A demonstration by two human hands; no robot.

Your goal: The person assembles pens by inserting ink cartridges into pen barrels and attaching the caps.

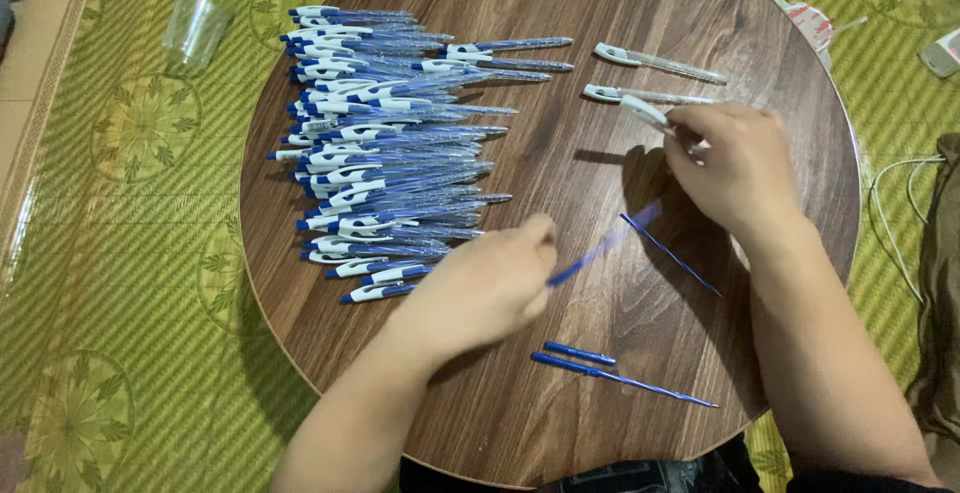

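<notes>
My left hand (pixel 487 283) pinches a thin blue refill (pixel 603 246), blurred by motion, its tip pointing up and right. My right hand (pixel 738 166) grips a clear pen barrel with a white clip (pixel 645 111) above the round wooden table (pixel 560 13). A large pile of blue-and-white pens (pixel 375 143) covers the table's left half, just left of my left hand. Another blue refill (pixel 670 253) lies under my right wrist. A refill (pixel 620 378) and a short blue piece (pixel 580 354) rest near the front edge.
Two clear empty barrels (pixel 660 61) (pixel 640 96) lie at the back right. A clear plastic cup (pixel 196 25) lies on the green patterned mat (pixel 120 253) at the left. A white cable (pixel 895 203) and brown cloth (pixel 940 303) sit at the right.
</notes>
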